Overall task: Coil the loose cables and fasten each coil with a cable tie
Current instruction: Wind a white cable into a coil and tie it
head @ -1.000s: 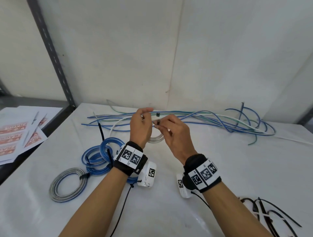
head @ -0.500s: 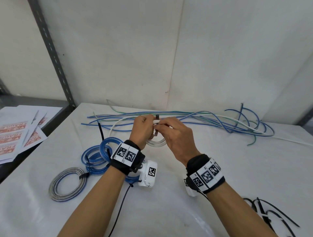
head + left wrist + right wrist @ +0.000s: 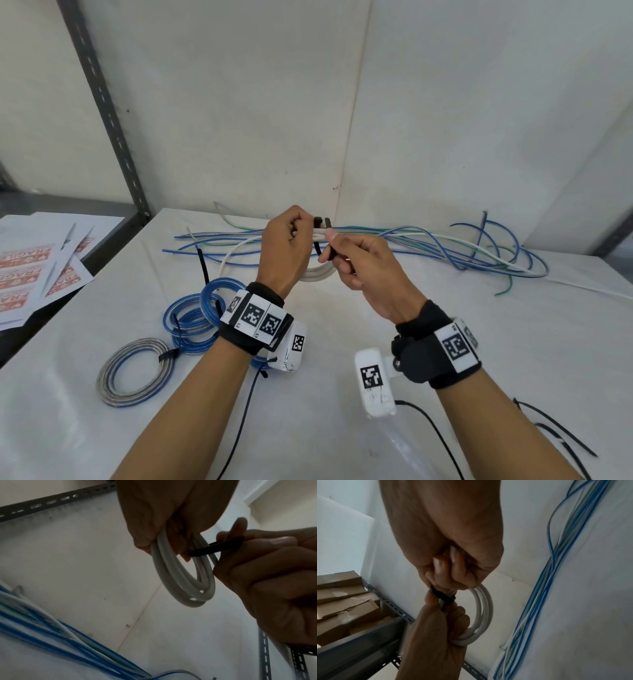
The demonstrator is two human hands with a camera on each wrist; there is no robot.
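My left hand (image 3: 301, 233) grips the top of a small white cable coil (image 3: 318, 274), held up above the table. A black cable tie (image 3: 322, 228) loops around the coil's strands beside my left fingers. My right hand (image 3: 334, 243) pinches the tie's tail just right of the coil. In the left wrist view the coil (image 3: 180, 581) hangs from my left hand (image 3: 163, 545), and the tie (image 3: 214, 546) runs across to my right hand (image 3: 240, 545). In the right wrist view my right hand (image 3: 440, 586) pinches the tie (image 3: 443, 595) against the coil (image 3: 484, 608).
Loose blue, green and white cables (image 3: 428, 240) lie along the table's back. Two tied coils, blue (image 3: 191, 318) and grey-blue (image 3: 133, 370), lie at left. Spare black ties (image 3: 555, 431) are at lower right. Printed sheets (image 3: 30, 270) lie beyond a shelf upright (image 3: 102, 102) on the left.
The tie went from held above the coil to looped around its strands. My right hand has drawn slightly toward me with the tail, and my left fingers have curled over the coil.
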